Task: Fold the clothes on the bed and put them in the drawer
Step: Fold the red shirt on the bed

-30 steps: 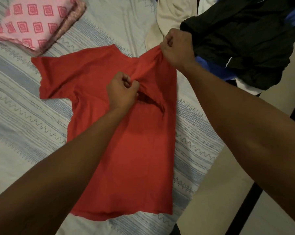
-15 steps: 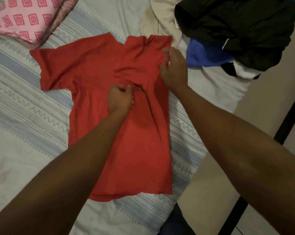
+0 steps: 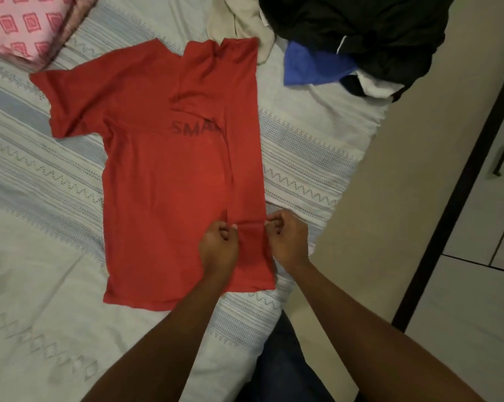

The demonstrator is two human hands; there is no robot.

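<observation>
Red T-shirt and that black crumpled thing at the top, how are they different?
The red short-sleeved T-shirt lies spread flat; the black crumpled garment sits bunched in a heap. The red T-shirt has one side folded inward; the black garment shows no neat fold. The red T-shirt lies straight on the pale patterned bedspread; the black garment is piled over a blue cloth. Both are on the bed.

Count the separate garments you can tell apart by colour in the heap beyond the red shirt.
4: beige cloth at the left, black garment on top, blue cloth below it, white cloth at the near edge. More may be hidden underneath.
</observation>
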